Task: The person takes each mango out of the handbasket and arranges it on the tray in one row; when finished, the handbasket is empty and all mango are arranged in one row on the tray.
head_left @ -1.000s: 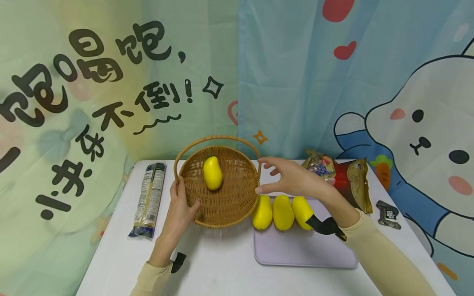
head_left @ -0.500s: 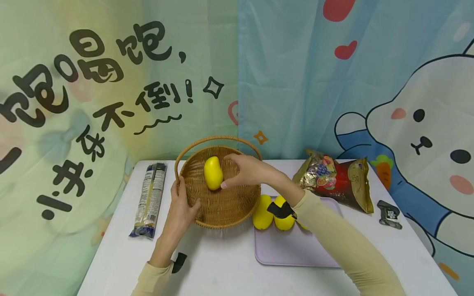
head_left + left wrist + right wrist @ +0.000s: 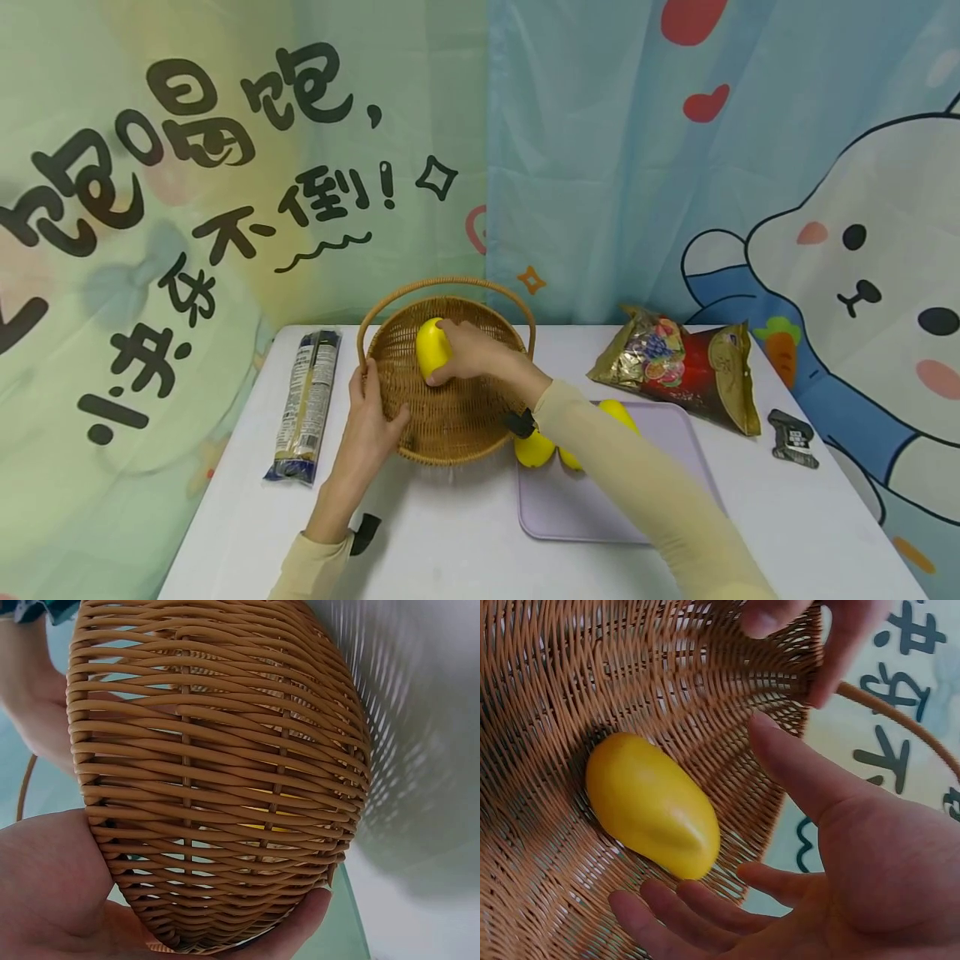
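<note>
two hands work at the wicker basket (image 3: 457,412) on the white table (image 3: 420,533): the left hand (image 3: 371,425) grips its near-left rim, tilting it. further in, the right hand (image 3: 468,354) reaches inside with fingers spread and relaxed around the yellow mango (image 3: 429,346), not yet clamped on it. beyond, a snack bag (image 3: 690,367) lies near the curtain (image 3: 675,167).

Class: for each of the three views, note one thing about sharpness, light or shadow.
Head view: even light, sharp, backdrop bowed at the edges. Left wrist view: basket weave sharp, striped shadow blurred on the table. Right wrist view: mango glossy, near weave motion-smeared.
</note>
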### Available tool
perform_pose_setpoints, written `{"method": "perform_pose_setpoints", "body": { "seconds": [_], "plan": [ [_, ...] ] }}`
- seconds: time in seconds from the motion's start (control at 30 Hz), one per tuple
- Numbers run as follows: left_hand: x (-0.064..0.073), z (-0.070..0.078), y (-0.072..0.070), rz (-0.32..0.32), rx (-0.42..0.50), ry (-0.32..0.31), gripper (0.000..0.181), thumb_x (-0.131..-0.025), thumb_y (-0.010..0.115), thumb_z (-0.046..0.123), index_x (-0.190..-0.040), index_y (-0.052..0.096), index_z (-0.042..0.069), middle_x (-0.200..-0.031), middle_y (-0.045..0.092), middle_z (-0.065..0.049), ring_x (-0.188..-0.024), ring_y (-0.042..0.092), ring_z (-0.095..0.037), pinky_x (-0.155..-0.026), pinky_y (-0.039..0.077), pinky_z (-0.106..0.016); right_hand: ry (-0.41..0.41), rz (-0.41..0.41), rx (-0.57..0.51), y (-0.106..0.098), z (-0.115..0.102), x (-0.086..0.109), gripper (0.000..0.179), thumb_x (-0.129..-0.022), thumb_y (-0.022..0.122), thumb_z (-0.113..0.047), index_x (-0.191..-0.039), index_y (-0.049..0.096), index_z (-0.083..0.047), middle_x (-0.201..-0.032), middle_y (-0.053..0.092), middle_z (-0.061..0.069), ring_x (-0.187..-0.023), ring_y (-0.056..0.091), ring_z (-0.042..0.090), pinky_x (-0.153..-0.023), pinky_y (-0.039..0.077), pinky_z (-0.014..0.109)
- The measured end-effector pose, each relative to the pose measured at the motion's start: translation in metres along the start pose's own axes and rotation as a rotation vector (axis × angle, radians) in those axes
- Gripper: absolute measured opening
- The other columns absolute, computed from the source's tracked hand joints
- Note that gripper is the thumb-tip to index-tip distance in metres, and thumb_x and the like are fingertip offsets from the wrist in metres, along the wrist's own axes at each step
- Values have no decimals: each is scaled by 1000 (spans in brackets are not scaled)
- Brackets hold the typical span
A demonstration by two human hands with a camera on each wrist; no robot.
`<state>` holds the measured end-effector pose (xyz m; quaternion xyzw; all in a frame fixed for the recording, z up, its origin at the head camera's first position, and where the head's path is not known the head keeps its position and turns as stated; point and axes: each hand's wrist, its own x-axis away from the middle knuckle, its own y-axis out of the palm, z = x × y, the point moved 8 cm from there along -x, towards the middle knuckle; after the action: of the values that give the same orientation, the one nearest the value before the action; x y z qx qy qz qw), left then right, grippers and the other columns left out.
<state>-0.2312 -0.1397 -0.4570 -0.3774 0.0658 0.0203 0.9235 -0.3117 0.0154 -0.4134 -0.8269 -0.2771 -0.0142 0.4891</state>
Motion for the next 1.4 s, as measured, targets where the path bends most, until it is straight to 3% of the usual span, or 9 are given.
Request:
{"method": "perform_pose_setpoints", "body": {
  "seconds": [0.27, 0.5, 0.83, 1.07, 1.23, 1.4],
  "plan": [
    [1, 0, 0, 3, -4, 6, 91, -94, 71, 14, -160, 11, -5, -164, 8, -31, -127, 54, -48, -98, 55, -52, 65, 22, -36, 15, 2, -19, 101, -85, 81, -41, -161, 22, -10, -139, 44, 22, -107, 58, 30, -87, 53, 41],
    [1, 1, -2, 22, -4, 16, 91, -94, 71, 13, -160, 12, -6, -164, 9, -31, -123, 57, -48, -94, 56, -51, 126, 72, -45, 22, 7, -29, 101, -86, 83, -33, -160, 19, -11, -148, 38, 27, -104, 61, 32, -84, 54, 42],
    [0, -2, -2, 17, 6, -6, 91, -94, 71, 14, -161, 11, -5, -164, 8, -31, -129, 53, -49, -98, 54, -52, 128, 70, -3, 31, 2, -34, 102, -86, 83, -26, -162, 16, -13, -146, 37, 27, -100, 62, 32, -79, 55, 41],
    [-1, -3, -1, 18, 12, -5, 91, -94, 71, 14, -161, 11, -4, -165, 9, -31, -126, 56, -48, -96, 55, -51, 111, 34, -37, 39, 5, -36, 106, -84, 85, -19, -164, 15, -19, -155, 24, 31, -98, 60, 31, -73, 51, 37],
    [-1, -4, 0, 15, 5, -13, 91, -95, 70, 15, -161, 11, -4, -165, 8, -31, -121, 60, -47, -93, 56, -50, 94, 25, -30, 42, 6, -38, 113, -80, 88, -17, -164, 13, -21, -156, 24, 31, -107, 61, 34, -80, 54, 41],
    [-2, -4, 0, 11, 7, -23, 91, -95, 70, 15, -161, 11, -4, -165, 8, -31, -128, 54, -48, -98, 54, -52, 92, 13, -21, 43, 6, -39, 114, -80, 88, -16, -164, 12, -22, -152, 35, 27, -115, 59, 35, -91, 54, 46]
  ]
}}
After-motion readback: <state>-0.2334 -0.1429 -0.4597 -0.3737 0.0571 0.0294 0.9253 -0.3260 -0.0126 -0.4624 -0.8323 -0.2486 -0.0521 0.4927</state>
